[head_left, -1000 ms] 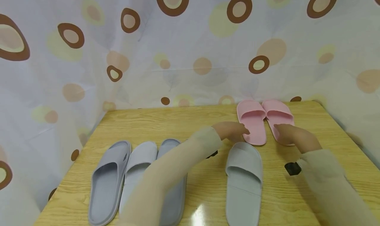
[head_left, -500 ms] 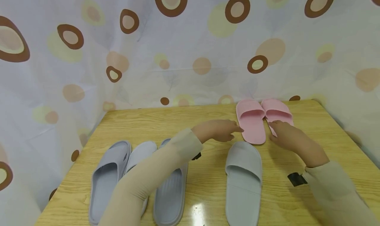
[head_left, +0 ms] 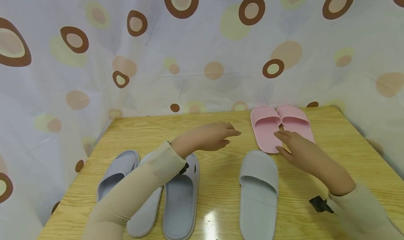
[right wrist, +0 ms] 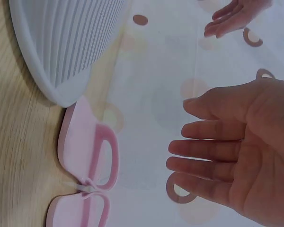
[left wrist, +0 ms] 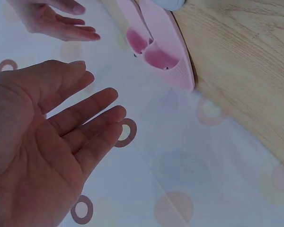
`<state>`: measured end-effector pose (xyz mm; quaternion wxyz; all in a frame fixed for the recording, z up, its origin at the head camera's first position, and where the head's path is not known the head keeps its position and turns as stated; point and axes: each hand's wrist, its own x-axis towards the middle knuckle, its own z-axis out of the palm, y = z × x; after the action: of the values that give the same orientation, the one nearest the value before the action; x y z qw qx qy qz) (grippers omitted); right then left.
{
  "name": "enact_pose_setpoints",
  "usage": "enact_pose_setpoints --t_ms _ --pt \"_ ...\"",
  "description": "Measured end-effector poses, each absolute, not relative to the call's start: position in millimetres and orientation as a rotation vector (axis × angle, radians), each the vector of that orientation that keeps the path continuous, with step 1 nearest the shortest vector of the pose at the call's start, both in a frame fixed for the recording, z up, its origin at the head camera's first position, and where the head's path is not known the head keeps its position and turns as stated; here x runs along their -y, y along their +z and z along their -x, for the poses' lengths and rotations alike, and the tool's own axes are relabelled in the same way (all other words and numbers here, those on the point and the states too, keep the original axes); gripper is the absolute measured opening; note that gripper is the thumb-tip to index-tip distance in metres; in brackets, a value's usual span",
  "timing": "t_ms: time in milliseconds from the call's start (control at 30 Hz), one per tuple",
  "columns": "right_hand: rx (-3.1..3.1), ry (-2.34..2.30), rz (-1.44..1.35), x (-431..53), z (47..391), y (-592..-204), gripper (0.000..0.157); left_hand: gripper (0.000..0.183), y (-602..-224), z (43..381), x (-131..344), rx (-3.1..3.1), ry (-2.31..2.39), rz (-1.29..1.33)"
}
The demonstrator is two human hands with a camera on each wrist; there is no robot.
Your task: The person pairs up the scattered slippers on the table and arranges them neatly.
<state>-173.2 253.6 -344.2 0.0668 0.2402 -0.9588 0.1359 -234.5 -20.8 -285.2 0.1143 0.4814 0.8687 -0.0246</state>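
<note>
My right hand (head_left: 304, 154) hangs above the table, its palm turned inward, fingers held out straight and slightly parted, free of any grip. My left hand (head_left: 208, 136) faces it across a gap, fingers stretched out and loosely fanned, thumb apart from them, also free. From the head view, my right fingertips overlap a pair of pink plastic slide slippers (head_left: 268, 138), though the wrist views show the hand apart from them. The pair lies at the back of the table, toes to the rear, touching each other near the straps, heels spreading apart. Just in front of them lies a single pale grey-white slipper (head_left: 258, 201) with a broad, ribbed strap. My left sleeve (head_left: 139, 187), long and cream-coloured, passes over a row of three slippers on the left: a blue-grey one (head_left: 121, 164), a whitish one (head_left: 145, 213) and another grey one (head_left: 180, 206). All rest on a yellowish wood-grain table (head_left: 221, 184), backed by a white curtain (head_left: 189, 43) printed with brown rings.
</note>
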Motion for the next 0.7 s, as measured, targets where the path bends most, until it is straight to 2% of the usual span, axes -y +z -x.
enact_pose_setpoints --t_ms 267,367,433,533,600,700 --pt "2.652 0.418 -0.933 -236 155 -351 0.042 0.046 -277 215 52 -2.642 -0.032 -1.536" --pt "2.480 0.407 -1.078 -230 151 -356 0.034 0.046 -276 208 64 -2.673 0.006 -1.547" --pt "2.395 0.401 -1.149 -227 148 -359 0.041 0.046 -276 204 71 -2.689 0.022 -1.555" --pt "2.374 0.397 -1.200 -222 143 -362 0.061 0.046 -276 197 82 -2.714 0.036 -1.571" --pt "2.404 0.388 -1.217 -219 137 -363 0.056 0.046 -277 193 90 -2.733 0.040 -1.579" --pt "2.444 0.371 -1.257 -215 128 -364 0.037 0.046 -279 187 103 -2.763 0.055 -1.572"
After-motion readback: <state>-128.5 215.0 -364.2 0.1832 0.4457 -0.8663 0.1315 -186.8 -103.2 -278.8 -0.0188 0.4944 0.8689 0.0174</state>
